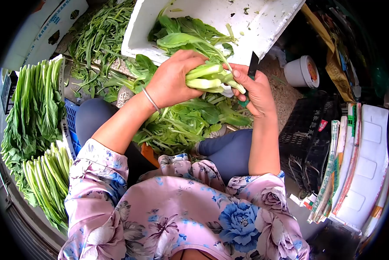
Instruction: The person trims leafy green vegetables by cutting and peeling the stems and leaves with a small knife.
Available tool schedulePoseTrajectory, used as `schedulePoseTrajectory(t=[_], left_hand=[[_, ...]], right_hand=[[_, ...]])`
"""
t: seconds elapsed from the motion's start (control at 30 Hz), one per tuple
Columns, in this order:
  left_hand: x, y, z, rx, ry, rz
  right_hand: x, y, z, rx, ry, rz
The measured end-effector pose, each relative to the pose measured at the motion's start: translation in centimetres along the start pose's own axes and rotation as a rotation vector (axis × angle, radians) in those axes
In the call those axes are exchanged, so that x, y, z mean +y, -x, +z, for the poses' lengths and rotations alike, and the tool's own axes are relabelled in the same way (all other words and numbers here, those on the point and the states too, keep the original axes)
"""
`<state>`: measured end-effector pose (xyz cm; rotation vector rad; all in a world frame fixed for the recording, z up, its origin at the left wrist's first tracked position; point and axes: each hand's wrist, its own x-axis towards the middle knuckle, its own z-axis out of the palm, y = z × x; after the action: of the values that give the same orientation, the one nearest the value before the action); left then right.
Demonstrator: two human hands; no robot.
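My left hand [176, 80], with a bangle on its wrist, is wrapped round a bunch of leafy green stems [205, 77]. Their pale cut ends point right and the leaves trail up toward a white foam box. In my right hand [257, 90] is a small knife [253, 63], its dark blade pointing up and part of its green handle showing below the fingers. The right thumb and fingers also meet the stem ends. Loose leaves and trimmings [181, 123] lie beneath both hands, between my legs.
The tilted white foam box [138, 28] holds more leaves. Trimmed greens [36, 99] stand in bundles at left beside a blue crate [71, 123]. Cut leaves [101, 34] cover the floor behind. At right are a white bucket [296, 73], black crates [302, 130] and foam lids [363, 160].
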<state>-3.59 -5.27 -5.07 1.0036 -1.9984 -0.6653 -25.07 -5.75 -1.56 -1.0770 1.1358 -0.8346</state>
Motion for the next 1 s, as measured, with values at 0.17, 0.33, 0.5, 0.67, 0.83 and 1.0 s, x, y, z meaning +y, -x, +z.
schedulePoseTrajectory(t=[0.17, 0.33, 0.5, 0.67, 0.83, 1.0], left_hand=[[-0.4, 0.0, -0.1, -0.043, 0.459, -0.449], [-0.9, -0.2, -0.2, -0.064, 0.423, -0.500], [-0.7, -0.3, -0.4, -0.107, 0.454, -0.487], [-0.4, -0.2, -1.9, -0.185, 0.467, -0.471], [-1.3, 0.5, -2.9, -0.193, 0.656, -0.513], [-2.8, 0.8, -5.1, -0.130, 0.526, -0.569]], right_hand=[[1.7, -1.0, -0.6, -0.012, -0.166, -0.112], [2.3, -0.5, 0.7, -0.063, -0.147, -0.272], [1.9, -0.7, 0.7, -0.006, -0.076, -0.209], [1.7, -0.2, -0.2, -0.161, -0.304, -0.095], [2.3, -0.1, -1.2, -0.368, -0.694, -0.016], [2.0, 0.5, -4.5, -0.699, -0.757, -0.130]])
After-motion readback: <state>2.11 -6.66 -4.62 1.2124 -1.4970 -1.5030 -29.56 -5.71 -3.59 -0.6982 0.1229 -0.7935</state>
